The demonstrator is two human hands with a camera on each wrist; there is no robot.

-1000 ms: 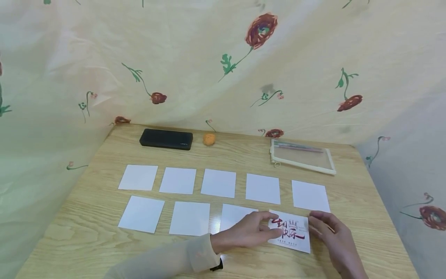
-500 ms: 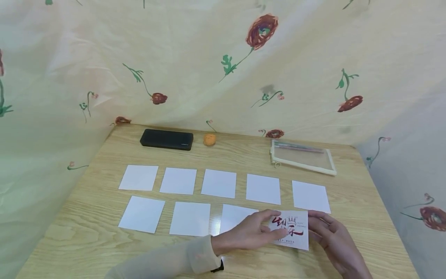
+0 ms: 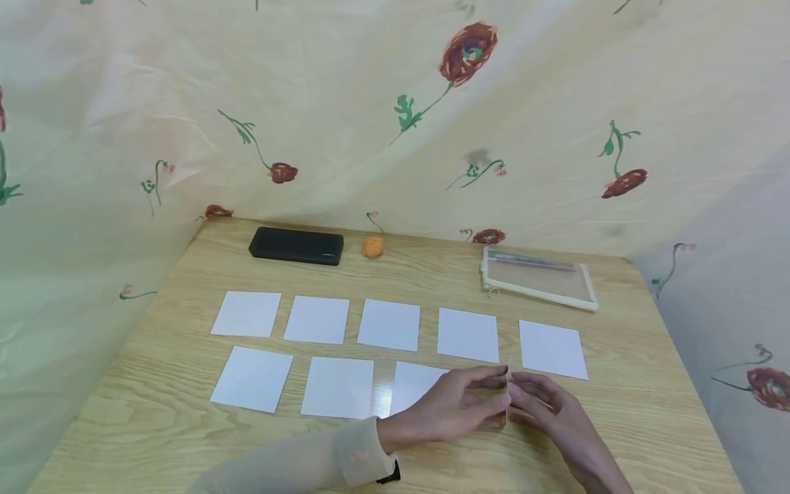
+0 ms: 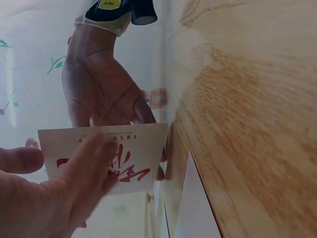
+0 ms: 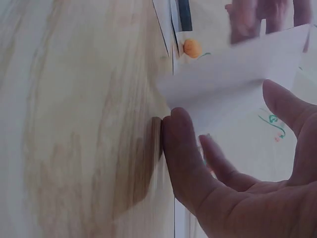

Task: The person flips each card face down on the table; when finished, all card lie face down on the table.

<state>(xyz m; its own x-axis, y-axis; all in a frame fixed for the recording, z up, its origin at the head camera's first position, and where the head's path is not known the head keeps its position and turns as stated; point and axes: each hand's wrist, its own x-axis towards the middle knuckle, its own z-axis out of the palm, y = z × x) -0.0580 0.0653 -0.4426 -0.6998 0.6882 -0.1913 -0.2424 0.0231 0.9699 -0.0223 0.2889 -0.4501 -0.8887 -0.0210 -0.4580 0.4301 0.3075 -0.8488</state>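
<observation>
Between my hands, a square birthday card (image 3: 508,401) stands upright, edge-on in the head view. Its printed face (image 4: 136,171), with red brush lettering and small text, faces my left hand; the plain white back (image 5: 223,94) faces my right. My right hand (image 3: 555,415) holds the card, thumb on the back and a finger at its lower edge close over the table. My left hand (image 3: 450,405) has fingertips right at the printed face, its fingers fairly straight and blurred in the left wrist view.
Several blank white cards lie in two rows, including one (image 3: 553,348) behind my right hand and another (image 3: 413,384) partly covered by my left. Along the back of the table (image 3: 154,425) are a black case (image 3: 296,245), a small orange object (image 3: 372,246) and a clear zip pouch (image 3: 537,278).
The card, flat with its print up a second ago, has been lifted and turned upright to edge-on. My right hand has moved left towards my left hand, which has barely shifted.
</observation>
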